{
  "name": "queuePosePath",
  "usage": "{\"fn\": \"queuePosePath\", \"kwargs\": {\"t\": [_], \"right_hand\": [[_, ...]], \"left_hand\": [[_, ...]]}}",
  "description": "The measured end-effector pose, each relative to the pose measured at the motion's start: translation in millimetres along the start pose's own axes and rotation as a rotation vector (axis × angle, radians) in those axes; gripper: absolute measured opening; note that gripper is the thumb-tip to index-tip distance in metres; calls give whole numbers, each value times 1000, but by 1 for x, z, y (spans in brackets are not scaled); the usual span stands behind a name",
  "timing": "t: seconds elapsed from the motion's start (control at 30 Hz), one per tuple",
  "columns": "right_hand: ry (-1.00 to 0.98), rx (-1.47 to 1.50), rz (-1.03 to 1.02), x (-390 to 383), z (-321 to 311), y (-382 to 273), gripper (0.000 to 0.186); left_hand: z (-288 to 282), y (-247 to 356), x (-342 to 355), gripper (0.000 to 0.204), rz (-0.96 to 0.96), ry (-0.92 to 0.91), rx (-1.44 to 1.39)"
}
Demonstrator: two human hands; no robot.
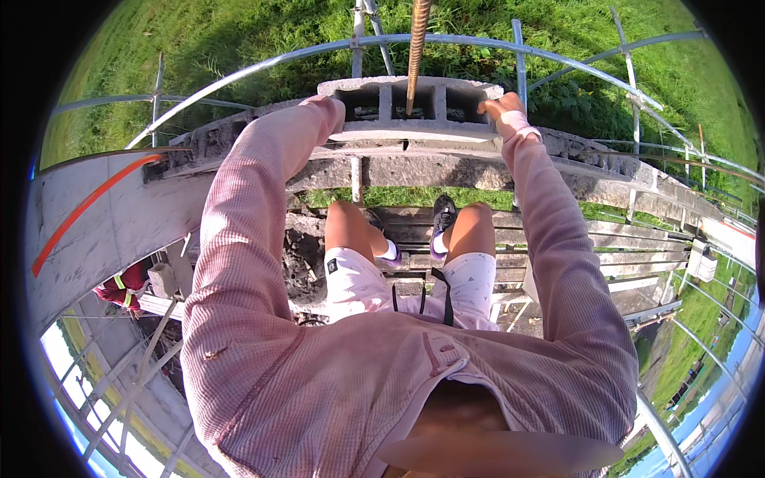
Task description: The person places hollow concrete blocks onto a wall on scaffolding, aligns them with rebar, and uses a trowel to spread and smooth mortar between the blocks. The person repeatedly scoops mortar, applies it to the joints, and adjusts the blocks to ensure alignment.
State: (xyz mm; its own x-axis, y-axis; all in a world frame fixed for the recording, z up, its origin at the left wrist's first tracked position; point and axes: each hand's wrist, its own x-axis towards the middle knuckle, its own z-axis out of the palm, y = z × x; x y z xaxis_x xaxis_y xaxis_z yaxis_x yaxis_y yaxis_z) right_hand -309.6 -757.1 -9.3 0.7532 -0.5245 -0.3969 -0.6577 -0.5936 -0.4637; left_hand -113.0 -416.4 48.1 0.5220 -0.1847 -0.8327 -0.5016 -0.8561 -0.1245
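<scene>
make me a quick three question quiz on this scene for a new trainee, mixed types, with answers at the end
1. True or false: the left hand and the right hand are at opposite ends of the concrete block.

2. Which of the block's three visible hollows does the ribbed steel bar reach into?
A) the left one
B) the middle one
C) the right one

3. Fill in the colour: the person's long sleeves are ____.

Key:
1. True: one hand is at each end.
2. B: the bar comes down into the middle hollow.
3. Pink.
</scene>
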Motion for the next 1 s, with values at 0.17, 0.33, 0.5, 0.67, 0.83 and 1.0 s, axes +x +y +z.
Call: {"fn": "queuePosePath", "kwargs": {"t": [0.17,0.33,0.5,0.67,0.83,1.0], "right_hand": [[-9,38,97,-7,-1,-9,43],[-75,-21,133,-20,-13,-29,45],[-99,-44,289,-21,-7,-35,50],[-15,-102,333,-22,6,-34,57],[10,-195,317,-10,17,-15,52],[-82,10,85,8,32,28,46]], "left_hand": [[5,0,5,36,-11,-31,10],[4,-1,9,34,-15,-50,1],[3,-5,12,33,-18,-79,-24],[15,-10,8,25,27,-17,-76],[34,-17,10,24,203,180,68],[64,-22,-28,18,-294,614,-1557]]}}
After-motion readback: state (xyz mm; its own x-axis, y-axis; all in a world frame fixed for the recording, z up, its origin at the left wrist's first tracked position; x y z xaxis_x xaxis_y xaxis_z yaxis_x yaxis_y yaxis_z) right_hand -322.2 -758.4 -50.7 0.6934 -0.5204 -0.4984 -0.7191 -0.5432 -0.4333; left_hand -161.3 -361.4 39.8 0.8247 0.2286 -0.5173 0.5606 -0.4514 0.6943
